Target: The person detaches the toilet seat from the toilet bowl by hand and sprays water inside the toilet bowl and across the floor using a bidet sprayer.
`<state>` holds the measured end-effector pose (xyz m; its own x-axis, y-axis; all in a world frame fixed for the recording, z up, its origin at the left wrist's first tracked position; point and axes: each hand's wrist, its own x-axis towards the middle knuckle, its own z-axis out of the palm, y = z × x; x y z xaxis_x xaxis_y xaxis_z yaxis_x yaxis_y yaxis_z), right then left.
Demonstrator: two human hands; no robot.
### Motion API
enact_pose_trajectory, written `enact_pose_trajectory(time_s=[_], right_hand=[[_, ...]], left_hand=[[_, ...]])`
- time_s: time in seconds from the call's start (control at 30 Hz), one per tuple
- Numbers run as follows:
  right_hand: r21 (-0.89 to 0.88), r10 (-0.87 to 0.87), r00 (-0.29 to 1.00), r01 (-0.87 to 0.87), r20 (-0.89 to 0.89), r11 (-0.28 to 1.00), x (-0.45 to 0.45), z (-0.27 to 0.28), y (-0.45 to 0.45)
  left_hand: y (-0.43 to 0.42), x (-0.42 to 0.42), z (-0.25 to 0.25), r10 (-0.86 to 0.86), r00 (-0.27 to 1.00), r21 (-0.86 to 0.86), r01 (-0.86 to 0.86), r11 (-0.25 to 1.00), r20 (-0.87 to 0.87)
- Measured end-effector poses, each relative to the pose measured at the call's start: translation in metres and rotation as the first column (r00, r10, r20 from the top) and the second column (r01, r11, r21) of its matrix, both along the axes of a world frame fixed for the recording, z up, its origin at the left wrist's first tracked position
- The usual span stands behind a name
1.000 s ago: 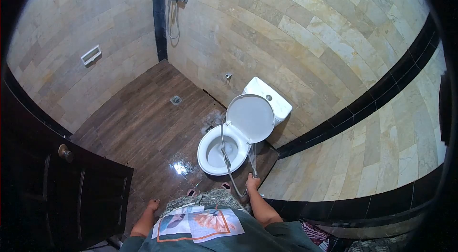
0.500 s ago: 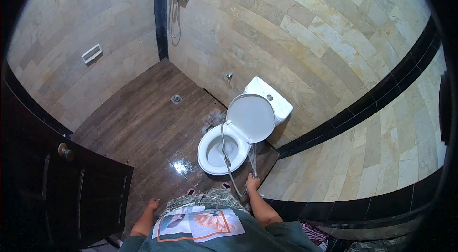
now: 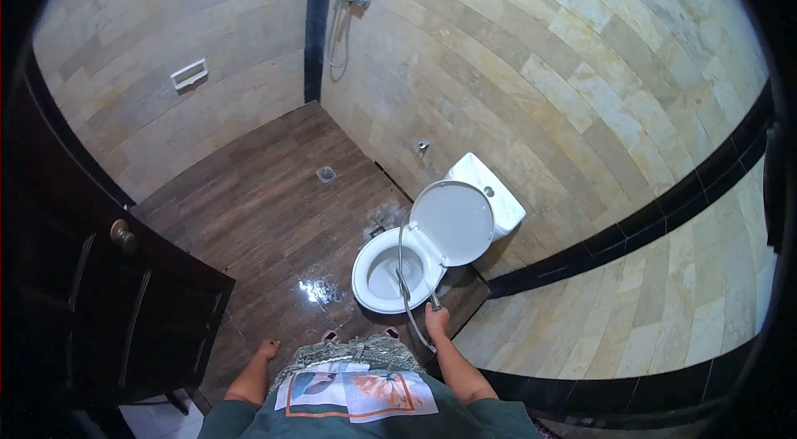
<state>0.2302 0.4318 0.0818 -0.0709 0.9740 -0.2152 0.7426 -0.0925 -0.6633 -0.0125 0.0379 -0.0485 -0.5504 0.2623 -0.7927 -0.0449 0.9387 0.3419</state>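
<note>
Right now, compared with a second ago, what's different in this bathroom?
The right hand, gripping the sprayer, has swung left toward the toilet bowl; the water fan beside the bowl no longer shows there. The camera view has shifted too. Nothing was let go. The lid stays up, the hose still crosses the bowl, and the left hand still hangs low.

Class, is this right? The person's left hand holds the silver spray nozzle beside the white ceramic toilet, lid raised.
One error: the head view shows the right hand, not the left hand, holding the silver spray nozzle beside the white ceramic toilet, its pale lid raised.
</note>
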Motion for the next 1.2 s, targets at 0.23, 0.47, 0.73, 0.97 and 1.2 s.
enact_pose_trajectory(time_s=[0.23,0.47,0.73,0.97,1.2], right_hand=[[0.071,0.475,0.838,-0.509,0.268,0.858,-0.032,0.032,0.027],[0.057,0.541,0.720,-0.622,0.434,0.781,-0.075,0.065,0.051],[-0.020,0.648,0.585,-0.734,0.487,0.678,-0.109,0.054,0.033],[-0.042,0.675,0.591,-0.737,0.442,0.674,-0.112,0.046,0.018],[-0.084,0.669,0.594,-0.716,0.447,0.693,-0.107,0.047,0.010]], left_hand=[[-0.003,0.015,-0.014,0.031,0.998,0.055,-0.029,0.998,-0.049],[-0.029,0.040,-0.040,0.171,0.978,0.019,-0.175,0.984,0.120],[-0.058,0.069,-0.072,0.250,0.963,-0.036,-0.248,0.968,0.098],[-0.063,0.072,-0.045,0.313,0.940,-0.041,-0.311,0.950,0.134],[-0.074,0.089,-0.051,0.383,0.924,0.039,-0.382,0.923,0.002]])
